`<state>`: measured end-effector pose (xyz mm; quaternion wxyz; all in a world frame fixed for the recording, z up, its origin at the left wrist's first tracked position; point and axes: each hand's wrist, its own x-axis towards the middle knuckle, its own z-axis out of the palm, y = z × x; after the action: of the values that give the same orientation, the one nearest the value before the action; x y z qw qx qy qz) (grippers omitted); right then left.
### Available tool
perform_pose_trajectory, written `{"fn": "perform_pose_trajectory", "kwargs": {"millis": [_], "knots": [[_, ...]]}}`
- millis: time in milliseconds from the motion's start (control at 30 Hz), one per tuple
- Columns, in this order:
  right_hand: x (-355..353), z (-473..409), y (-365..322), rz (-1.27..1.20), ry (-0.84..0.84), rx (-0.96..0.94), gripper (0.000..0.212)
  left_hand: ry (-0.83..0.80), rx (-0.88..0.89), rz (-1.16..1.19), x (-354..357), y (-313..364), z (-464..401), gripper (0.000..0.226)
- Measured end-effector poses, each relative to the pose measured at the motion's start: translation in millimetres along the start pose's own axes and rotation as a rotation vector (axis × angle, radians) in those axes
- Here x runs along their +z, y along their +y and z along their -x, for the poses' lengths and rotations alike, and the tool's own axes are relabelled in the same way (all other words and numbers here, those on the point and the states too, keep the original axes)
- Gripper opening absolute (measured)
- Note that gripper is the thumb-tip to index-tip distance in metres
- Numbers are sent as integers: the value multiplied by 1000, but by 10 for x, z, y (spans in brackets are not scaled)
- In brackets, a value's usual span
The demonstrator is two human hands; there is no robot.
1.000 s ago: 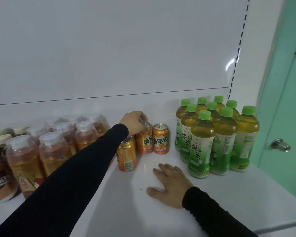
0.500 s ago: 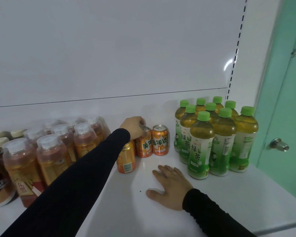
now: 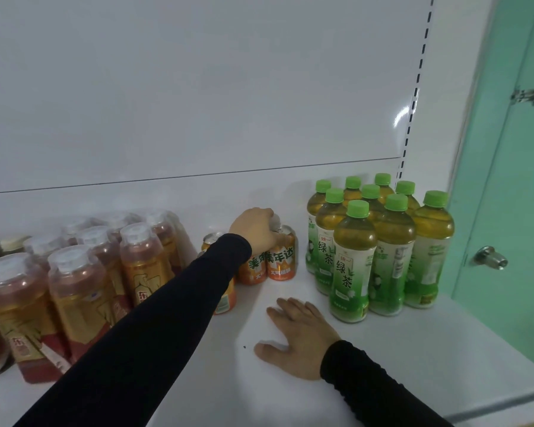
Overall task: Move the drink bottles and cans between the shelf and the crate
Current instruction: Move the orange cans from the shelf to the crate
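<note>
The white shelf carries orange cans, green tea bottles, amber bottles and a flat right hand.

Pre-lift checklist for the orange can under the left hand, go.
1. Left hand curled over the top of the orange can: ok.
2. Can upright on the shelf: ok.
3. Neighbour can touching it, may get dragged: not ok.
4. Right hand flat on shelf, clear of cans: ok.
5. Green tea bottles apart from the cans: ok.
6. Crate in view: not ok.
</note>
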<state>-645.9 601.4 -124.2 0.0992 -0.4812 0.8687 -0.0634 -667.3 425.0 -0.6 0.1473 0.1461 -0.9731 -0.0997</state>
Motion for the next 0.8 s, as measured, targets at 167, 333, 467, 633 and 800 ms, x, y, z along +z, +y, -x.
{"fn": "perform_pose_trajectory", "kwargs": {"millis": [167,333,467,633,800], "knots": [[-5,-8,-3,-5,2,-3,88,-41,-20,-92,161,80,-36,47],[-14,-3,-11,-15,7,0,88,0,-87,-98,238,131,-23,57],[-26,8,-18,-13,15,3,88,27,-67,-57,218,199,7,49],[-31,16,-16,-63,52,-9,85,56,-57,72,152,244,122,40],[-45,49,-20,-303,264,25,66,148,-50,252,-102,229,308,45]]}}
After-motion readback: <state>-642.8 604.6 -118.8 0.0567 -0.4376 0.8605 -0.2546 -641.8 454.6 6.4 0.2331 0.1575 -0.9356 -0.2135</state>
